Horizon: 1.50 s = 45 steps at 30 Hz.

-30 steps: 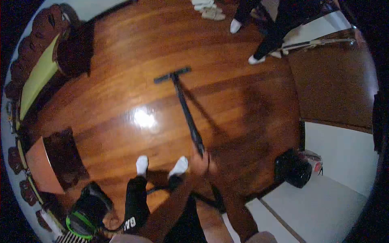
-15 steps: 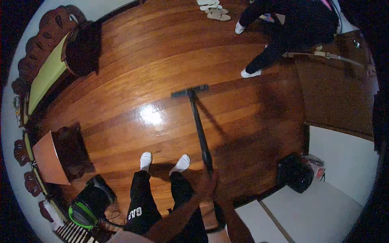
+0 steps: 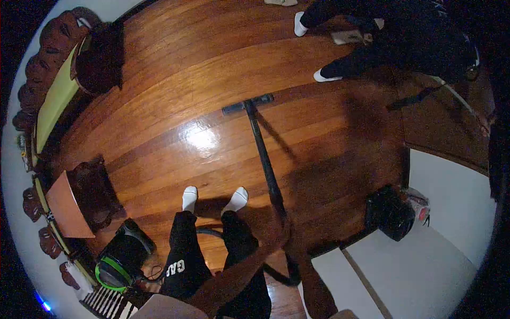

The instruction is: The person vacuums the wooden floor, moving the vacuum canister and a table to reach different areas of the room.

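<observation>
A black vacuum wand (image 3: 264, 162) slants across the wooden floor, its wide floor head (image 3: 248, 105) flat on the boards. My left hand (image 3: 278, 237) is wrapped round the upper part of the wand. Just below and to the right, my right hand (image 3: 293, 245) is also closed at the wand's handle end, dim and partly blurred. The dark hose (image 3: 284, 279) curves from below my hands toward my legs. At the lower left rests the black and green vacuum body (image 3: 114, 268).
A yellow-cushioned wooden bench (image 3: 57, 109) and an orange-topped stool (image 3: 69, 207) line the left. Another person (image 3: 393, 40) in dark clothes is at the upper right. Black bags (image 3: 391, 212) lie near a white surface (image 3: 340, 276). My socked feet (image 3: 237, 199) are on the floor.
My view has shifted slightly. More hose shows near my legs. The other person has changed posture, leaning farther right, and a pale object now shows between their feet.
</observation>
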Each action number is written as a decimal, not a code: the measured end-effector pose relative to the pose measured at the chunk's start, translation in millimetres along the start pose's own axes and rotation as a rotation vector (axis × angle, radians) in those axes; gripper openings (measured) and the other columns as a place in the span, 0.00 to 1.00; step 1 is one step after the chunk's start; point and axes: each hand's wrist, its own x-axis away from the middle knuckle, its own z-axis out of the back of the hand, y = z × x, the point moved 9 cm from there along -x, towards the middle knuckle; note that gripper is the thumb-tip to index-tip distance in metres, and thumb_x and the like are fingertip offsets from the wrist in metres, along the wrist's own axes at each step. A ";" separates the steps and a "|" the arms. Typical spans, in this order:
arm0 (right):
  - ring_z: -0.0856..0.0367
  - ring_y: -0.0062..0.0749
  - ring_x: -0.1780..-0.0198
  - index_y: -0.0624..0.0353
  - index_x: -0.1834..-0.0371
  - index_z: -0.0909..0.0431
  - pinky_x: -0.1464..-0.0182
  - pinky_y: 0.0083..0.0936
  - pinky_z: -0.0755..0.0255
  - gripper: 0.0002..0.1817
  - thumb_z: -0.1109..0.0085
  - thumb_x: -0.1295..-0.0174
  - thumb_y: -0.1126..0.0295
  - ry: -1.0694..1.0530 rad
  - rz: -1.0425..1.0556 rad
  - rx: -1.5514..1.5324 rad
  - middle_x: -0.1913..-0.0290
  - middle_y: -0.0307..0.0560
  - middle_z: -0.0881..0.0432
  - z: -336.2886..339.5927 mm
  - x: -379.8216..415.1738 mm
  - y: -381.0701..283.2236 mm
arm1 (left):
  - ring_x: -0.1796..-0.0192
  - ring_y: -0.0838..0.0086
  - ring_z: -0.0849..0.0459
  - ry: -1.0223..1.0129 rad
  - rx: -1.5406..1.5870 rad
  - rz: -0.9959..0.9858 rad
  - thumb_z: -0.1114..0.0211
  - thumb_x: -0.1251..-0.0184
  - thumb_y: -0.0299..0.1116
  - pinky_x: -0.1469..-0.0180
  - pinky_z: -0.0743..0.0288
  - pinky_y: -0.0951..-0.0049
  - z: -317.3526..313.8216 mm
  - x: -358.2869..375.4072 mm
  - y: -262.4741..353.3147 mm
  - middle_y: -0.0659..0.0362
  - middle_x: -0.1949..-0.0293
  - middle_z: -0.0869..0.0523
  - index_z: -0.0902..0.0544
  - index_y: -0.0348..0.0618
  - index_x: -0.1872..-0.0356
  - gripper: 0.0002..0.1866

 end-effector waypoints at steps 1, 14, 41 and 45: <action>0.21 0.40 0.52 0.61 0.31 0.41 0.54 0.34 0.25 0.23 0.59 0.28 0.67 -0.013 -0.013 0.009 0.48 0.55 0.22 -10.0 29.4 14.9 | 0.62 0.60 0.17 0.054 -0.298 -0.177 0.54 0.23 0.39 0.59 0.21 0.61 -14.4 30.8 0.8 0.49 0.62 0.19 0.55 0.33 0.28 0.32; 0.19 0.37 0.60 0.63 0.35 0.37 0.59 0.29 0.25 0.25 0.49 0.33 0.64 0.115 0.055 0.059 0.58 0.56 0.20 53.9 -105.0 -36.1 | 0.60 0.36 0.19 0.191 0.002 0.139 0.51 0.27 0.47 0.56 0.24 0.47 38.7 -117.1 5.5 0.33 0.64 0.18 0.50 0.35 0.29 0.35; 0.17 0.48 0.65 0.62 0.30 0.44 0.63 0.36 0.24 0.38 0.37 0.42 0.65 -0.103 -0.400 0.069 0.66 0.58 0.18 40.2 138.8 87.3 | 0.67 0.47 0.17 -0.186 0.136 0.124 0.51 0.28 0.49 0.66 0.24 0.52 -104.2 72.0 24.7 0.43 0.72 0.18 0.45 0.31 0.33 0.34; 0.17 0.49 0.63 0.63 0.29 0.47 0.62 0.37 0.24 0.39 0.39 0.40 0.63 -0.160 -0.427 0.121 0.63 0.59 0.18 59.9 118.7 71.5 | 0.69 0.48 0.18 -0.141 0.157 0.072 0.51 0.28 0.49 0.66 0.23 0.53 -105.9 67.5 35.6 0.44 0.74 0.19 0.42 0.33 0.34 0.32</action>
